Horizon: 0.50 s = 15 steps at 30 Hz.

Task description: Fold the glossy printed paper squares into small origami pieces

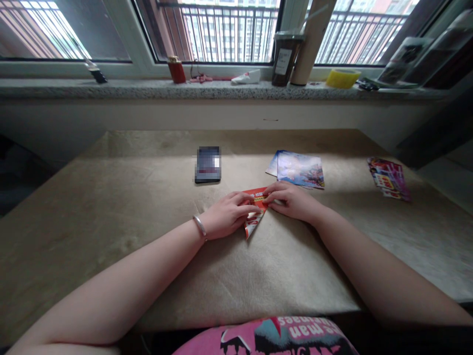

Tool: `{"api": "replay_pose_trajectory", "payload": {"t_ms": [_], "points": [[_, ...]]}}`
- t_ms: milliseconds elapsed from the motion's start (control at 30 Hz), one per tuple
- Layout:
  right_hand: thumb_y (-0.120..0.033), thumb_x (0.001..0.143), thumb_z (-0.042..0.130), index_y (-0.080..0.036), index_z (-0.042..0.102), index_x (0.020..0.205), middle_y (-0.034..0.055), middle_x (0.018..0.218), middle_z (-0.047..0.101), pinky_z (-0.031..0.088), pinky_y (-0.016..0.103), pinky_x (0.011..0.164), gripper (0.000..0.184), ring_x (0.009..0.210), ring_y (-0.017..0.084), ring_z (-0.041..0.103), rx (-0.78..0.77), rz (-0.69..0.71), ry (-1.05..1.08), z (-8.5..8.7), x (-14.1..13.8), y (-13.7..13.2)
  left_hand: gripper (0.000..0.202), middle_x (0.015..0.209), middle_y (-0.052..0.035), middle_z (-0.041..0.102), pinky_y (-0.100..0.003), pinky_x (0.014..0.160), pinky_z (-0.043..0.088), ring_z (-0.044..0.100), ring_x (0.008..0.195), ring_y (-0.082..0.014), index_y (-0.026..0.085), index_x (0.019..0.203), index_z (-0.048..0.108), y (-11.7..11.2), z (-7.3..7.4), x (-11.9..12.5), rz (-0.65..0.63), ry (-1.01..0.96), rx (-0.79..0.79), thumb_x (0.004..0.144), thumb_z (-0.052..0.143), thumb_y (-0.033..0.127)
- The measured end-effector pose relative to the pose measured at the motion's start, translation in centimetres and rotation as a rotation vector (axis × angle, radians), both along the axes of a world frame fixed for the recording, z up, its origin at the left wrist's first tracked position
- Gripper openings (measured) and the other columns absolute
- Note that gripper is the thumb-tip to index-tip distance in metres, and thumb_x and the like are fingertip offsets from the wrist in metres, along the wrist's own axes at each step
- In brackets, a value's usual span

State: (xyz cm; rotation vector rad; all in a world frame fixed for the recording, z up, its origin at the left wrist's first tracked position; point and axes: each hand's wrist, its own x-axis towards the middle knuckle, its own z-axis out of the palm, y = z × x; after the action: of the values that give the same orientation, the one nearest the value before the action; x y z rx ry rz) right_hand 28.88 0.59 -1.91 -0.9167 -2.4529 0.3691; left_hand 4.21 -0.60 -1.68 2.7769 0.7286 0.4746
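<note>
A red printed paper (260,193), folded to a triangle with a point toward me, lies on the table between my hands. My left hand (229,215) is closed on its left side, fingers curled over the printed face. At the upper right edge, my right hand (293,201) has thumb and fingers pinched on the same paper. The lower flap (251,229) is white with red print and hangs out below my left fingers. Parts of the paper are hidden under the fingertips. A silver bracelet (200,226) circles my left wrist.
A dark, blurred phone-like device (208,165) lies beyond my left hand. Blue printed sheets (300,168) lie just past my right hand, purple leaflets (388,178) farther right. The windowsill (136,90) holds a lidded cup (284,59), a red lighter-like item (176,70) and yellow tape (342,78).
</note>
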Motion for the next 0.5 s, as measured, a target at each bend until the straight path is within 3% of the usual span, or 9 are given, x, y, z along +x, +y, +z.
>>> {"api": "replay_pose_trajectory", "payload": {"t_ms": [267, 400, 500], "points": [[-0.022, 0.085, 0.055, -0.022, 0.069, 0.088, 0.0078, 0.109, 0.066, 0.048, 0.038, 0.09, 0.015, 0.104, 0.02, 0.058, 0.03, -0.021, -0.045, -0.1, 0.1, 0.1, 0.039, 0.132, -0.0076, 0.049, -0.045, 0.109, 0.031, 0.041, 0.124, -0.024, 0.027, 0.13, 0.05, -0.6, 1.3, -0.2, -0.144, 0.063, 0.015, 0.092, 0.046, 0.039], [-0.021, 0.086, 0.052, -0.021, 0.068, 0.087, 0.0077, 0.107, 0.067, 0.048, 0.037, 0.088, 0.016, 0.102, 0.02, 0.059, 0.06, -0.1, -0.104, 0.4, 0.0, -0.1, 0.041, 0.129, -0.0081, 0.051, -0.049, 0.112, 0.025, 0.042, 0.124, -0.0258, 0.025, 0.121, 0.056, -0.8, 1.4, -0.3, -0.177, 0.092, 0.041, 0.086, 0.054, 0.047], [-0.021, 0.084, 0.054, -0.02, 0.066, 0.084, 0.0076, 0.105, 0.068, 0.046, 0.039, 0.091, 0.012, 0.104, 0.022, 0.058, 0.102, -0.163, -0.124, 0.4, 0.0, -0.1, 0.03, 0.128, -0.0073, 0.053, -0.049, 0.112, 0.023, 0.043, 0.123, -0.025, 0.023, 0.11, 0.06, -0.8, 1.2, -0.3, -0.123, 0.096, 0.09, 0.086, 0.055, 0.04]]}}
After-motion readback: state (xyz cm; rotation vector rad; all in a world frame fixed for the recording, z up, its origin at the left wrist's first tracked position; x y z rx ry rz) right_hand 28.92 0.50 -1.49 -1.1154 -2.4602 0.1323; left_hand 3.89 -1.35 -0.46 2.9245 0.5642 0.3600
